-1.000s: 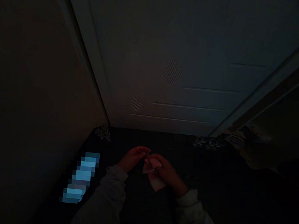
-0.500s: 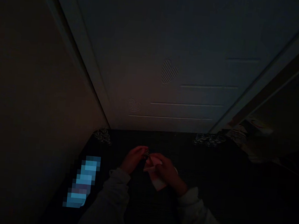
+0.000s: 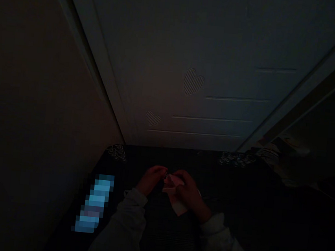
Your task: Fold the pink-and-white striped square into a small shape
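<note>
The scene is very dark. My right hand (image 3: 189,190) is closed on a thin, pale pinkish cloth or paper (image 3: 179,205), which hangs below the fingers. A fold of it stands up toward my left hand (image 3: 152,178). My left hand is closed, its fingertips pinching a small, dark, ring-like piece (image 3: 165,176) that touches or nearly touches the fold. Its exact kind is too dim to make out. Both hands are just above a dark tabletop (image 3: 162,235).
A lit, blurred-out screen (image 3: 94,203) lies left. Small shiny round pieces form a cluster (image 3: 116,151) at the back left and another cluster (image 3: 237,159) at the back right. Beyond stands a pale panel with hearts (image 3: 194,82). Dim items (image 3: 271,153) sit far right.
The small piece at my left fingertips has gone closer to the fold of the pinkish cloth or paper and shows less. The whole view has shifted slightly.
</note>
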Demonstrator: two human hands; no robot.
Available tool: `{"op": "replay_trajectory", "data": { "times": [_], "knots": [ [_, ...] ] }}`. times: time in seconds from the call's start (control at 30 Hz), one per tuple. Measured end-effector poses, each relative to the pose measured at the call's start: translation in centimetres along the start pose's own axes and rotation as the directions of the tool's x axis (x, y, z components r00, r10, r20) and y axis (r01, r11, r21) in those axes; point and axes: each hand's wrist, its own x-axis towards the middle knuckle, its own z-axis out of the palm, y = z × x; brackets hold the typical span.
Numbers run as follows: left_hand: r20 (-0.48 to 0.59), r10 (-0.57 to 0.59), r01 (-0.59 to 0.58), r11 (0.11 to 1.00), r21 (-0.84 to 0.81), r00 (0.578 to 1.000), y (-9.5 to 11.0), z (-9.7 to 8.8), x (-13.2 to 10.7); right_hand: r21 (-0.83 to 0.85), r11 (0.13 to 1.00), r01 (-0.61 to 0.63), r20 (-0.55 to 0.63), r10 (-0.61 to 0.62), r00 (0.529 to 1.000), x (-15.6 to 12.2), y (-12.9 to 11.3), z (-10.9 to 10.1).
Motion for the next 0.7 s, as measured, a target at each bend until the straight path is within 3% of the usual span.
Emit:
{"op": "replay_trajectory", "data": {
  "times": [0.23, 0.7],
  "knots": [
    [0.011, 0.008, -0.008, 1.000, -0.018, 1.000, 0.02, -0.03, 0.06, -0.058, 0.994, -0.092, 0.015, 0.093, 0.996, -0.13, -0.47, 0.03],
    [0.017, -0.047, 0.048, 0.995, -0.087, 0.999, 0.47, 0.13, -0.21, -0.033, 0.991, -0.131, 0.061, 0.132, 0.989, -0.13, -0.36, -0.28]
  ]
}}
